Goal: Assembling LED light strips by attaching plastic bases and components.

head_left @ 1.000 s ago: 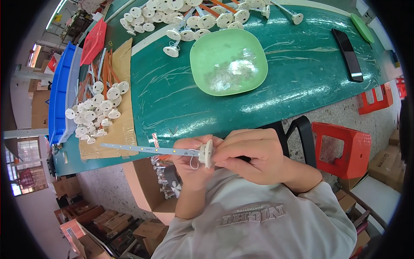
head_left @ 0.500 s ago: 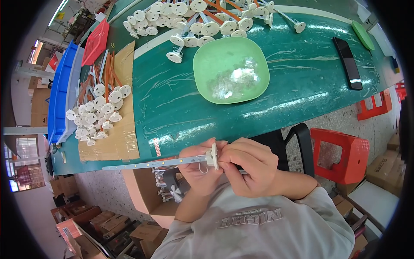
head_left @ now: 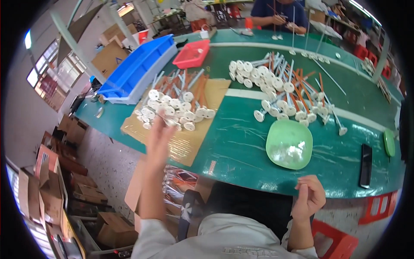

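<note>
Now, with the view as a clock face, your left grip [head_left: 158, 136] lies toward nine o'clock, arm stretched out over the counter [head_left: 241, 142]. Its fingers point up into the near side of the left pile [head_left: 174, 103], a heap of strips with round white ends, at about ten o'clock. The fingertips are blurred and overlap the closest white ends, so you can't see from this view whether they have hold of one. Beneath that heap you have a cardboard sheet [head_left: 189, 149], its bare part showing on your side.

Your right grip [head_left: 309, 198] is at four o'clock, over the counter's near edge, with fingers curled and thumb raised close to them; whether anything small sits between them can't be made out. Just past it, at three o'clock, the green bowl [head_left: 289, 144] holds clear, shiny pieces. Farther out at three o'clock lies a black phone [head_left: 366, 166].

At two o'clock, behind the bowl, you have the right pile [head_left: 278, 82] of similar strips, some grey, some orange. A blue tray [head_left: 138, 69] stands between ten and eleven o'clock, and a red basket [head_left: 192, 56] sits near twelve. At one o'clock, across the counter, a co-worker [head_left: 280, 13] handles thin rods.
</note>
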### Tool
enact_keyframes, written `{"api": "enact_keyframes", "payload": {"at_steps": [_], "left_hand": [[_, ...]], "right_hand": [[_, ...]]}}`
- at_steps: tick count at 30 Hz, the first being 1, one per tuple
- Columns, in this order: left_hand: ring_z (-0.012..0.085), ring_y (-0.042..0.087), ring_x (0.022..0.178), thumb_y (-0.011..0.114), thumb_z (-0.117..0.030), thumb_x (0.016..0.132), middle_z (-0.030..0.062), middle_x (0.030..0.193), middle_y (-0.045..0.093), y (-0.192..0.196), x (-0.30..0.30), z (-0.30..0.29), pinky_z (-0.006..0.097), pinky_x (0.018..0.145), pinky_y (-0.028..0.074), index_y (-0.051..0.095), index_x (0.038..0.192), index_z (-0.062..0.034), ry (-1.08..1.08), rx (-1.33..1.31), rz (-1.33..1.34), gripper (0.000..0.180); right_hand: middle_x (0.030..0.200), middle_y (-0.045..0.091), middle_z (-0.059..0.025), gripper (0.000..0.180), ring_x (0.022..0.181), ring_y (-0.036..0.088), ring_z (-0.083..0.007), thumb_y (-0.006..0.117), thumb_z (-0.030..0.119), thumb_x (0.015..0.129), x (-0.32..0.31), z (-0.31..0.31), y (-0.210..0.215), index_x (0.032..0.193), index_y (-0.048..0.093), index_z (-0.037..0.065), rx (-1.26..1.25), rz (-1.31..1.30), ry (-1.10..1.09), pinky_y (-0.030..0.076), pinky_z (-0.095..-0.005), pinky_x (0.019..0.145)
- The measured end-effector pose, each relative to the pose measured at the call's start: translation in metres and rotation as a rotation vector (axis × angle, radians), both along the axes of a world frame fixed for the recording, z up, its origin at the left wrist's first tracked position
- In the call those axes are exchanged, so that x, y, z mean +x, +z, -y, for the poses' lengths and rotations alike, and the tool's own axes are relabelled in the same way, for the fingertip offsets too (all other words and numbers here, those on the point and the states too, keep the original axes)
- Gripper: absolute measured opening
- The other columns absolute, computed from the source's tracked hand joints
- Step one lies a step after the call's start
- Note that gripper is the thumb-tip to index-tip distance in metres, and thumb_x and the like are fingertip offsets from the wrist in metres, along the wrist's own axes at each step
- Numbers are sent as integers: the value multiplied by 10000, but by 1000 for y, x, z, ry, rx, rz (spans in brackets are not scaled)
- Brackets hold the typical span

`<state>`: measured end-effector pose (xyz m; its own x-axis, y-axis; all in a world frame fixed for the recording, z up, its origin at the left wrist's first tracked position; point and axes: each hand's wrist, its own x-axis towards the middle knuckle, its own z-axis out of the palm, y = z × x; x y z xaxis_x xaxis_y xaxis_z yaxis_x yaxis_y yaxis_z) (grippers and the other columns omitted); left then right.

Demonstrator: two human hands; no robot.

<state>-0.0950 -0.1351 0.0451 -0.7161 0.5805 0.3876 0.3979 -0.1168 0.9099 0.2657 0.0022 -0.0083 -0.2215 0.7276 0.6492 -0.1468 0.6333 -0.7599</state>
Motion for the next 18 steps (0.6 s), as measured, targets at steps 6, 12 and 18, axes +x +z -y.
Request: {"api": "enact_keyframes", "payload": {"at_steps": [6,12,18], "left_hand": [[244,642,753,552,-171,904,156,847,666,34,-189,89,356,709,499,590,1157,47,391,-693,-665,336],[432,638,873,510,-276,830,293,867,639,14,-277,50,473,770,487,679,871,36,263,-948,-770,357],[334,625,1041,533,-237,913,237,1070,661,-37,-326,78,381,883,456,620,1137,66,281,-706,-514,387]], "right_hand": [[889,603,-139,92,700,498,-160,501,-30,910,28,-13,-9,907,591,-44,147,-27,-57,402,-251,586],[837,581,-98,125,673,476,-167,487,-36,909,52,-42,16,862,600,-59,237,-50,-410,380,-256,578],[765,641,-113,39,646,604,-187,670,-22,802,34,-133,63,829,646,-6,350,314,-373,472,-277,605]]}}
